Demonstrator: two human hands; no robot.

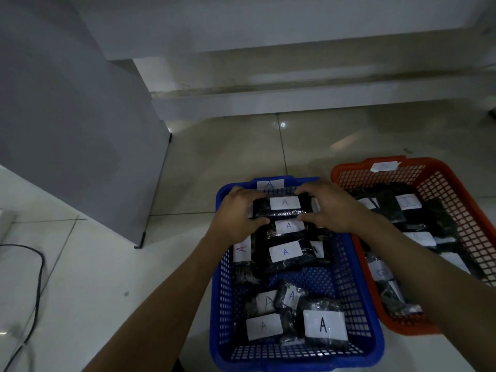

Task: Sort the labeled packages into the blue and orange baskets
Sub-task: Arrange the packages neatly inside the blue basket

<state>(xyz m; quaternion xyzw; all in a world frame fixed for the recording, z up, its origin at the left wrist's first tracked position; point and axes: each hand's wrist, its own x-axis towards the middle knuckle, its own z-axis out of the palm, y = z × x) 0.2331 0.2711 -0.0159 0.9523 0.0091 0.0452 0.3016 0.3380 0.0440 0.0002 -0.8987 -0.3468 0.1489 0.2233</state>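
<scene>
A blue basket (218,304) tagged A sits on the floor and holds several black packages with white A labels. Both hands grip one black A-labelled package (285,204) at the basket's far end: my left hand (239,210) holds its left end, my right hand (330,208) its right end. It lies just above another A package (288,226). To the right stands an orange basket (461,210) with several black packages whose white labels are hard to read.
A grey panel (80,135) stands upright at the left. A black cable (37,277) runs over the white floor at the far left. A low white step (295,98) runs behind the baskets. Bare tile lies beyond them.
</scene>
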